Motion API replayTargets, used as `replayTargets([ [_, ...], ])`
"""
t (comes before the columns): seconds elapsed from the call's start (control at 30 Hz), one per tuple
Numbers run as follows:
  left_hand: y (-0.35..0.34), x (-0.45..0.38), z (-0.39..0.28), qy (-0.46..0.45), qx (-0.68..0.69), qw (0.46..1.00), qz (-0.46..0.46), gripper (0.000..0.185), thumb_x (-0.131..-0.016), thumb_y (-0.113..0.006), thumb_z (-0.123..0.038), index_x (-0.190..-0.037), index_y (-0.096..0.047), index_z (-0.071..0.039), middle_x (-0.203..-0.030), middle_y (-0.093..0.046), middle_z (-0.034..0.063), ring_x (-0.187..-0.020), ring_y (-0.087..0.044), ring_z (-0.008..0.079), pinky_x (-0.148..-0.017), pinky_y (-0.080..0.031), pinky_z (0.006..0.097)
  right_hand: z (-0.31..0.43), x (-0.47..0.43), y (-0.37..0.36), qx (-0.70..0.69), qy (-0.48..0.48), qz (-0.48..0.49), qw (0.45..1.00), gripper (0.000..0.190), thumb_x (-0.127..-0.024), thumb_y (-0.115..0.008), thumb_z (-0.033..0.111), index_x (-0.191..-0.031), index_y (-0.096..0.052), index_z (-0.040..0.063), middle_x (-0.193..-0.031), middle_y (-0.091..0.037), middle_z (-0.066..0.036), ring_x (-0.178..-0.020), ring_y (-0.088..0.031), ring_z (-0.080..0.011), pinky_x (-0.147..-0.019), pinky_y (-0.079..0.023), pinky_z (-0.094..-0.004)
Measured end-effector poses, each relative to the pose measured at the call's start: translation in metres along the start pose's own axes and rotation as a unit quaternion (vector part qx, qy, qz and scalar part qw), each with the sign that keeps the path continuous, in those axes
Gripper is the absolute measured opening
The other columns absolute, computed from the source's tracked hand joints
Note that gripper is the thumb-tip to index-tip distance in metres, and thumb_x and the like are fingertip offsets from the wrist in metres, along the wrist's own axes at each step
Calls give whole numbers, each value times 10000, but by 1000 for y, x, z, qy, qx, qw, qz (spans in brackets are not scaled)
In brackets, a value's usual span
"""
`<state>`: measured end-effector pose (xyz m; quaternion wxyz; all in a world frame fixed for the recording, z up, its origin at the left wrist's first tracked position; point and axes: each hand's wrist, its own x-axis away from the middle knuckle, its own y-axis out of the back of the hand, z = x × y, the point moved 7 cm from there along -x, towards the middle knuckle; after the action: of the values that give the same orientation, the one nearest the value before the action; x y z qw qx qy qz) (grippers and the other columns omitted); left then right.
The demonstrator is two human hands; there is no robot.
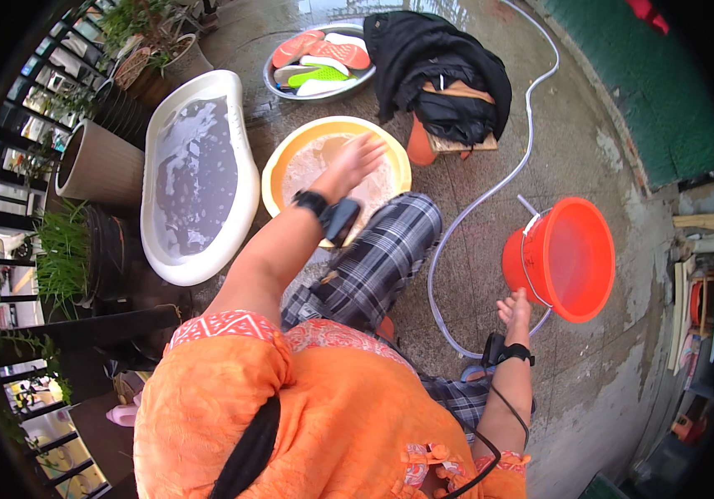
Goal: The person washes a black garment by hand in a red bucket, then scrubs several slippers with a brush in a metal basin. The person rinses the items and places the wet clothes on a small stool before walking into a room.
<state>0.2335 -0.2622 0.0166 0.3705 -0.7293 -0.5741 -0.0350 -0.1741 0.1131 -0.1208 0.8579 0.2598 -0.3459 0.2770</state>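
My left hand (357, 163) is held over a yellow plastic basin (274, 168) of cloudy, foamy water. It is empty, with the fingers stretched out and slightly blurred. At the right, my right hand (514, 310) is beside a red plastic bucket (519, 256), close to its wire handle (534, 290). Its fingers are loosely bent and hold nothing; whether they touch the bucket is unclear. Cloudy liquid shows inside the tilted-looking bucket. Each wrist wears a black strap with a dark device. My plaid-trousered knee (388, 249) partly covers the yellow basin's near side.
A white tub (191, 272) of grey, sudsy water stands left. Beyond the basin, a metal bowl (269, 78) holds several insoles (338, 55). Black clothing (438, 68) is heaped over a small stool (481, 142). A clear hose (453, 231) curves across wet paving. Potted plants (60, 256) line the railing.
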Motion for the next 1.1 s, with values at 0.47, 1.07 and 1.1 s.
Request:
replayTargets([
  [0.47, 333, 167, 36, 63, 49, 942, -325, 316, -909, -419, -217, -1196, -423, -87, -1016, -592, 64, -859, -573, 179, -657, -447, 303, 210, 157, -67, 240, 255, 82, 933, 334, -892, -516, 325, -1135, -567, 102, -904, -603, -3, -689, -626, -104, -500, -438, -195],
  [1.07, 241, 308, -88, -177, 245, 925, -231, 211, -871, -543, -178, -1052, -545, -69, -1044, -585, 98, -910, -585, 193, -767, -476, 328, 235, 137, -214, 409, 394, 207, 797, 328, -849, -557, 261, -1081, -605, 35, -796, -639, -50, -576, -614, -142, -475, -461, -267],
  [1.1, 256, 319, -90, -186, 245, 915, -262, 260, -923, -416, -176, -1148, -503, -81, -1118, -574, 87, -983, -569, 203, -801, -466, 343, 232, 134, -217, 429, 403, 214, 780, 333, -853, -551, 265, -1098, -597, 43, -834, -632, -42, -599, -617, -140, -470, -451, -253],
])
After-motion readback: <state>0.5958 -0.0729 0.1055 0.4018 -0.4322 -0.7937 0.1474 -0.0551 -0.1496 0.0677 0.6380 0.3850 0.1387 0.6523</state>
